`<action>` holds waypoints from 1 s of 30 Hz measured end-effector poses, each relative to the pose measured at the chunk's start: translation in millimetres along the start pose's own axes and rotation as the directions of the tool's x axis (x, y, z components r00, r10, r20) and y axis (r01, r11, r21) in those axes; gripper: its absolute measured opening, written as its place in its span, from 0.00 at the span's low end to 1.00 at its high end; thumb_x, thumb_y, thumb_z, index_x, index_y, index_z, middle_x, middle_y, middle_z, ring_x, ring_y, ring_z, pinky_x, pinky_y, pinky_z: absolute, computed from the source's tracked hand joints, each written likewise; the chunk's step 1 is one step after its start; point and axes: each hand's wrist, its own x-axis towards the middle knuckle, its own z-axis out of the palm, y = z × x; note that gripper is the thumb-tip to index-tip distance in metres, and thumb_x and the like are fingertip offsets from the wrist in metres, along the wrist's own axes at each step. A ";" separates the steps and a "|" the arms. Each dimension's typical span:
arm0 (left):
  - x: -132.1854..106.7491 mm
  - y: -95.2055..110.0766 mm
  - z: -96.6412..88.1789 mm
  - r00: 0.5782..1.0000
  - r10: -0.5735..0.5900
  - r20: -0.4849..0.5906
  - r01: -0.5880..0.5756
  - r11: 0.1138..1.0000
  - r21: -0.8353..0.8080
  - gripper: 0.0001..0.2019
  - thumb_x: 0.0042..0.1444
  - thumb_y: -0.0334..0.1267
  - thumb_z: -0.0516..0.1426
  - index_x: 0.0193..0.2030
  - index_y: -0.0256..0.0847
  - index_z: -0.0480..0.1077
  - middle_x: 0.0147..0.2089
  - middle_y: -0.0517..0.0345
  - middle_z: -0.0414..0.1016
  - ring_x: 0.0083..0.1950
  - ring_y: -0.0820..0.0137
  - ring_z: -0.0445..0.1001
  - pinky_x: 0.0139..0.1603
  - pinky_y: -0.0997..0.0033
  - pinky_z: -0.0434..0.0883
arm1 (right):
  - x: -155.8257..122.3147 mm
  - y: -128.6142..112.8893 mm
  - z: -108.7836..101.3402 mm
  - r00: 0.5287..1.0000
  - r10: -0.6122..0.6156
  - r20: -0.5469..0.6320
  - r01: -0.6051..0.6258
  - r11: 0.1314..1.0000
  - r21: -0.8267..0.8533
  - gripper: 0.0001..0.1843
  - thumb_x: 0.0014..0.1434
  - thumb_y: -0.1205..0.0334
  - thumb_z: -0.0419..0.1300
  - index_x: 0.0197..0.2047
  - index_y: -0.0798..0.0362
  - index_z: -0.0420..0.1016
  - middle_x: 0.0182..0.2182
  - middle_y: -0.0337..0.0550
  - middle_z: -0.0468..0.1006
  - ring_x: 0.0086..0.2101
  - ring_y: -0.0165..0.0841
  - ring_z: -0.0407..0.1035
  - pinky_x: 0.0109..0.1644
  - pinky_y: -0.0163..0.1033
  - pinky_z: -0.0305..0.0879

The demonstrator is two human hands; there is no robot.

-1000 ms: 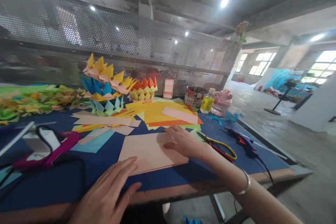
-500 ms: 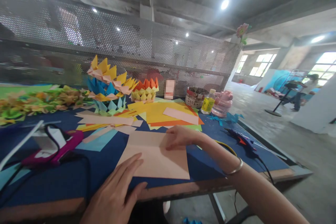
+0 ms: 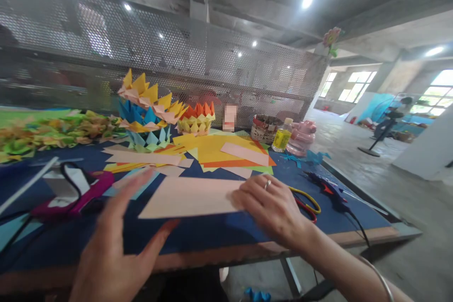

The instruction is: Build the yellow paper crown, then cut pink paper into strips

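Note:
A pale pink sheet of paper (image 3: 191,197) lies on the dark blue tabletop in front of me, showing as a narrow strip that looks folded over along its length. Its right end is gripped by my right hand (image 3: 271,205), whose fingers are curled with a ring showing; the fingertips are partly hidden. My left hand (image 3: 123,240) is open near the sheet's left end, thumb and fingers spread wide and slightly blurred, apart from the paper. Yellow and red scissor handles (image 3: 307,202) show behind my right hand.
Stacked folded-paper crowns (image 3: 146,113) stand at the back left beside a paper pile (image 3: 81,127). Coloured sheets (image 3: 212,148) lie behind the pink one. A magenta power strip (image 3: 71,196) sits left; a glue gun (image 3: 325,184), yellow-labelled bottle (image 3: 282,137) and pink jug (image 3: 302,138) stand right.
The pink sheet has gone from wide and flat to narrow, its near edge brought away from me. My right hand has closed on its right end; my left hand has lifted off and spread.

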 end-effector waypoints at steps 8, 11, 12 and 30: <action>-44.1 -19.4 10.6 0.912 0.279 0.301 -0.219 0.951 -0.218 0.21 0.59 0.30 0.52 0.59 0.48 0.67 0.56 0.60 0.75 0.58 0.68 0.72 0.60 0.69 0.68 | -57.4 -31.5 23.3 0.962 0.147 0.232 -0.212 0.935 0.285 0.14 0.66 0.73 0.46 0.42 0.55 0.73 0.38 0.46 0.78 0.39 0.35 0.71 0.43 0.39 0.67; -45.4 -20.5 9.7 0.920 0.266 0.286 -0.199 0.950 -0.242 0.18 0.60 0.30 0.53 0.55 0.49 0.69 0.54 0.62 0.77 0.55 0.71 0.74 0.58 0.74 0.69 | -58.7 -27.0 16.8 0.899 0.275 0.342 -0.413 0.792 0.449 0.18 0.59 0.77 0.53 0.48 0.52 0.74 0.45 0.44 0.78 0.45 0.34 0.71 0.49 0.38 0.67; -44.4 -20.1 9.1 0.928 0.255 0.272 -0.190 0.951 -0.244 0.15 0.60 0.32 0.55 0.53 0.49 0.70 0.53 0.62 0.78 0.53 0.72 0.76 0.56 0.75 0.70 | -58.2 -23.7 14.4 0.876 0.307 0.371 -0.466 0.735 0.493 0.20 0.57 0.78 0.55 0.49 0.51 0.75 0.47 0.43 0.78 0.46 0.34 0.71 0.52 0.38 0.66; -16.6 26.2 15.3 0.925 -0.349 0.148 0.307 0.919 0.249 0.17 0.60 0.48 0.55 0.24 0.45 0.61 0.21 0.66 0.66 0.24 0.73 0.68 0.28 0.74 0.60 | -42.3 -9.3 41.4 0.500 0.707 0.499 -0.851 0.508 0.132 0.20 0.60 0.58 0.58 0.23 0.50 0.52 0.21 0.33 0.61 0.24 0.29 0.55 0.29 0.35 0.47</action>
